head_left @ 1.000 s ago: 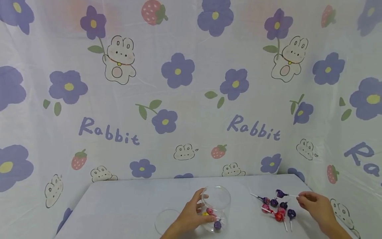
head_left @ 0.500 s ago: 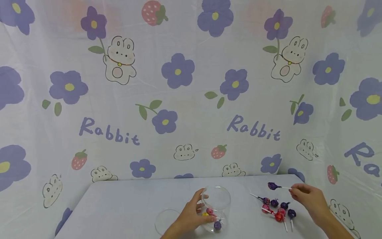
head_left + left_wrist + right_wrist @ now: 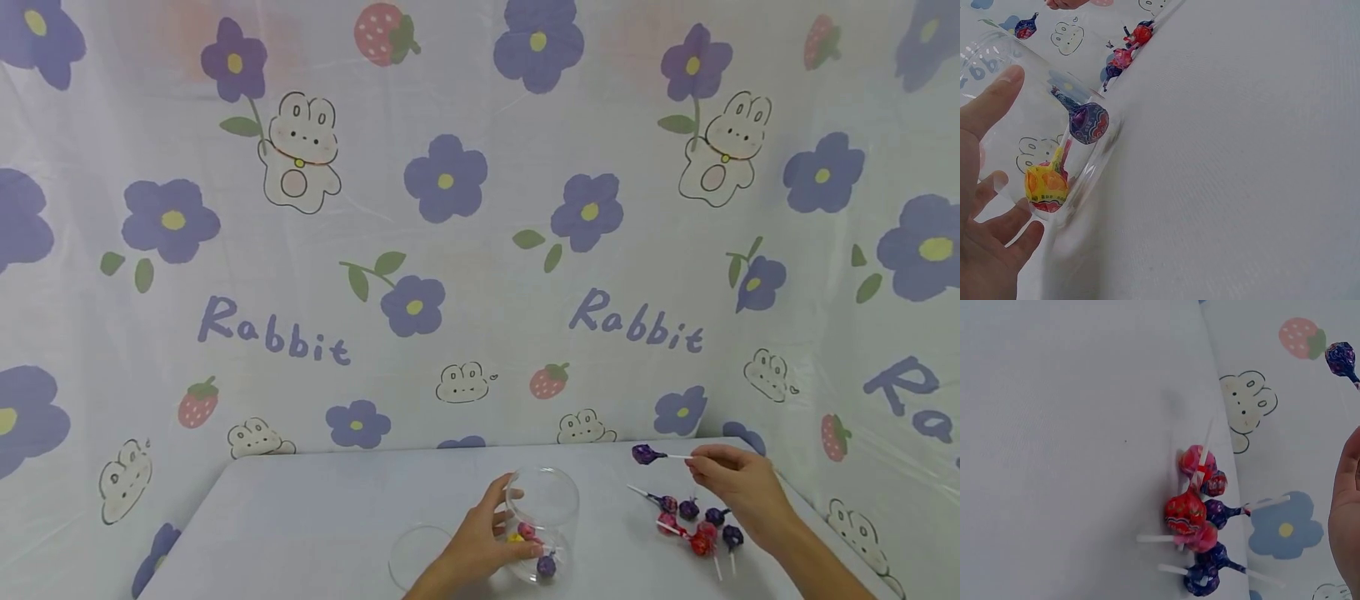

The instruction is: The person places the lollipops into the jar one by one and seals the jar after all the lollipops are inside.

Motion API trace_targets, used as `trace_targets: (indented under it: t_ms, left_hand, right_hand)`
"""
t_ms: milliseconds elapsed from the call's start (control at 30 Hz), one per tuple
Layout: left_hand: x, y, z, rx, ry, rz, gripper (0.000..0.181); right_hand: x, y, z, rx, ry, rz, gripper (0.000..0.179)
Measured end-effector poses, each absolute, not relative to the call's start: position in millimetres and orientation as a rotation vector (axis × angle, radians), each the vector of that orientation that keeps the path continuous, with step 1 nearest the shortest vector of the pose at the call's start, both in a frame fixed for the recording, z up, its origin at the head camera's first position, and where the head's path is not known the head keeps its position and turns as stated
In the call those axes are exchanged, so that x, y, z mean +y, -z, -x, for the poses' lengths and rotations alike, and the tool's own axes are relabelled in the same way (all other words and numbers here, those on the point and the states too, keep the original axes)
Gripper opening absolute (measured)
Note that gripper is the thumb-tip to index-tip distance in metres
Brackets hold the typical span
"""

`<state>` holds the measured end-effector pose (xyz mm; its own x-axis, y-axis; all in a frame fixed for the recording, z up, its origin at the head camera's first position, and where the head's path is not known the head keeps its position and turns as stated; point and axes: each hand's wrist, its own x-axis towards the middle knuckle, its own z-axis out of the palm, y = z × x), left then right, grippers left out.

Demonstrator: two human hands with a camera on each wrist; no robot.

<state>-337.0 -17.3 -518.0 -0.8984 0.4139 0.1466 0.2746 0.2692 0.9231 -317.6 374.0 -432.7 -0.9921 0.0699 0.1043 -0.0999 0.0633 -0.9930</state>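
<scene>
My left hand (image 3: 476,537) holds a clear round jar (image 3: 567,518) on the table, thumb on the near side and fingers around the far left side. Inside the jar lie a purple lollipop (image 3: 546,566), a yellow lollipop (image 3: 1046,187) and a pink one (image 3: 527,530). Right of the jar, my right hand (image 3: 742,483) pinches the white stick of a purple-wrapped lollipop (image 3: 645,454), raised above the table with its candy end pointing left. Below that hand lies a loose pile with a red lollipop (image 3: 702,544), pink ones and several purple ones (image 3: 732,536).
A clear round lid (image 3: 417,554) lies flat left of the jar, partly behind the left forearm. The white table (image 3: 300,517) runs back to a hanging cloth (image 3: 495,250) printed with flowers and rabbits.
My right hand has moved left and up, carrying the purple lollipop away from above the pile toward the jar. The left hand and the jar stay in place.
</scene>
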Motion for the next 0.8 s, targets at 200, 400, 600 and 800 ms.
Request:
trace_targets:
  t_ms: [200,400,600,800]
  left_hand:
    - [-17,518,337,2.405,-1.703,-0.643,0.097]
    - [-16,518,337,2.419,-1.689,-0.631,0.097]
    - [-16,518,336,2.42,-1.684,-0.624,0.098]
    - [-16,516,336,2.427,-1.68,-0.619,0.097]
  right_hand:
    - [357,422,317,-2.163,-2.17,-0.11,0.011]
    - [337,416,316,-2.188,-2.189,-0.178,0.011]
    - [315,414,319,-2.229,-2.179,-0.219,0.012]
    - [296,412,322,-2.27,-2.175,-0.26,0.012]
